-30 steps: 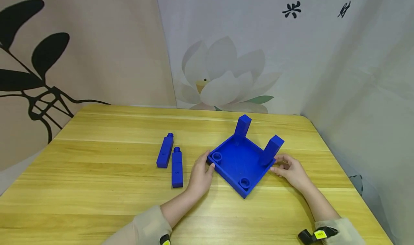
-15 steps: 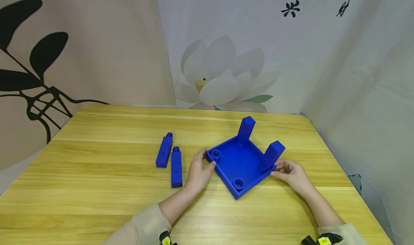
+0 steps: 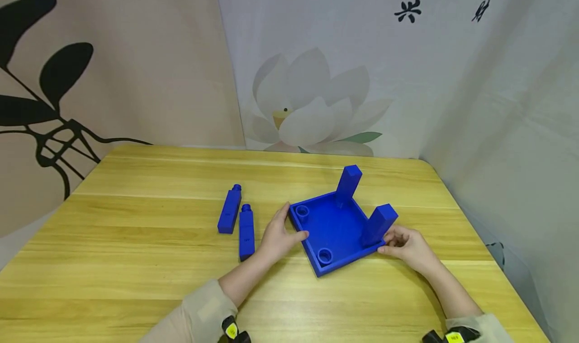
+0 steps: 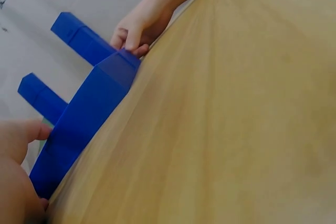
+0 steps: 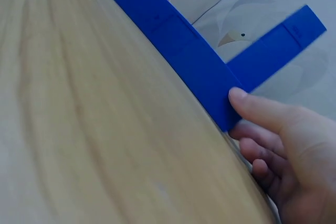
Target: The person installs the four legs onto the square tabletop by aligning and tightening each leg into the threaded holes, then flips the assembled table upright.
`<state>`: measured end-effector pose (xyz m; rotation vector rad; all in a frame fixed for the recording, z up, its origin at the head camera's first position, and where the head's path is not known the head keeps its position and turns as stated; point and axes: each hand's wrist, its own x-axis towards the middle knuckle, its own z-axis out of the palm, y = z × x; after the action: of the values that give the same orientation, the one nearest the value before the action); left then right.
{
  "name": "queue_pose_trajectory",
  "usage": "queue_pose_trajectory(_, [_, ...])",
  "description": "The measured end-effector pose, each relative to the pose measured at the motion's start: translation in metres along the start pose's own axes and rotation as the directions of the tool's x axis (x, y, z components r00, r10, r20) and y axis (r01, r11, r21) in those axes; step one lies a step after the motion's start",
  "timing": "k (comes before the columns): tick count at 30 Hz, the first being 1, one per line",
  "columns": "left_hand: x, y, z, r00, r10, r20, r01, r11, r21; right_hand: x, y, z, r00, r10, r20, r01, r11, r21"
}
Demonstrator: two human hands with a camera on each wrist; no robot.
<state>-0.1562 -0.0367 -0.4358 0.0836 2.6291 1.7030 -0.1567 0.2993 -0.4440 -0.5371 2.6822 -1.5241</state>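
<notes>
A blue square base (image 3: 336,232) with a raised rim lies on the table. Two square legs (image 3: 348,184) stand up from its far and right corners. Round sockets (image 3: 324,256) show at the left and front corners. My left hand (image 3: 278,240) grips the left side, its thumb over the rim and its fingers along the outer wall. At the right corner, my right hand (image 3: 404,247) pinches the base between thumb and fingers, beside the second leg; the right wrist view shows that thumb (image 5: 252,106) against the outer wall.
Two loose blue legs (image 3: 229,212) with round pegs lie on the wooden table (image 3: 135,242), left of my left hand. The nearer leg (image 3: 247,235) lies close to my left wrist. A printed curtain (image 3: 316,81) hangs behind the table.
Both hands have turned the base clockwise as seen from above; its front corner has swung left and its standing legs have shifted. The loose legs stay where they were.
</notes>
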Motion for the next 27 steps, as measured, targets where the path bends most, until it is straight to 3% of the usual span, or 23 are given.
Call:
queue_pose_trajectory(5, [0.005,0.002,-0.005,0.999,0.011,0.042,-0.008,0.997,-0.071,-0.002,-0.008,-0.002,0.992,-0.077,0.098,0.070,0.995,0.069])
queue_pose_trajectory(12, [0.009,0.002,-0.010,0.994,0.002,0.113,0.008,0.996,-0.090,-0.003,0.002,-0.006,0.971,-0.146,0.191,0.117,0.980,0.159])
queue_pose_trajectory(27, [0.019,0.001,-0.017,0.965,-0.018,0.260,0.061,0.986,-0.156,-0.001,0.003,-0.005,0.946,-0.143,0.290,0.111,0.986,0.123])
